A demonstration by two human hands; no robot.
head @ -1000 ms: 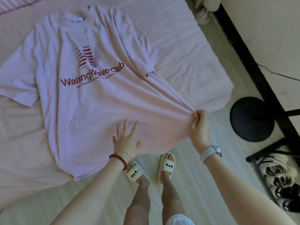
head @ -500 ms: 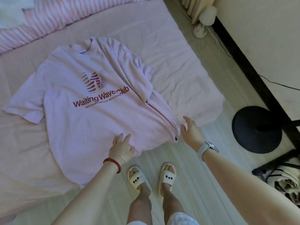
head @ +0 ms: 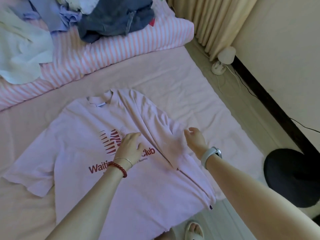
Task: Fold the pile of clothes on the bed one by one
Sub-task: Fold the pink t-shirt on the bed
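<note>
Where both hands were down at the hem of the pink T-shirt [head: 83, 153] half a second ago, they have now moved up to its chest, and the view has lifted so the pile of clothes [head: 97, 16] shows on the striped quilt [head: 121, 47] beyond the shirt's collar. The left hand [head: 129, 147] lies on the red print at the middle of the shirt, fingers loosely bent and gripping nothing that I can see. The right hand [head: 194, 138] hovers just off the shirt's folded-in sleeve, fingers relaxed and apart, released from the cloth it pinched a second ago. The shirt lies face up on the bed [head: 199, 101], its right side already turned over toward the middle, its hem at the mattress edge, above a slipper [head: 194, 230] on the floor.
</note>
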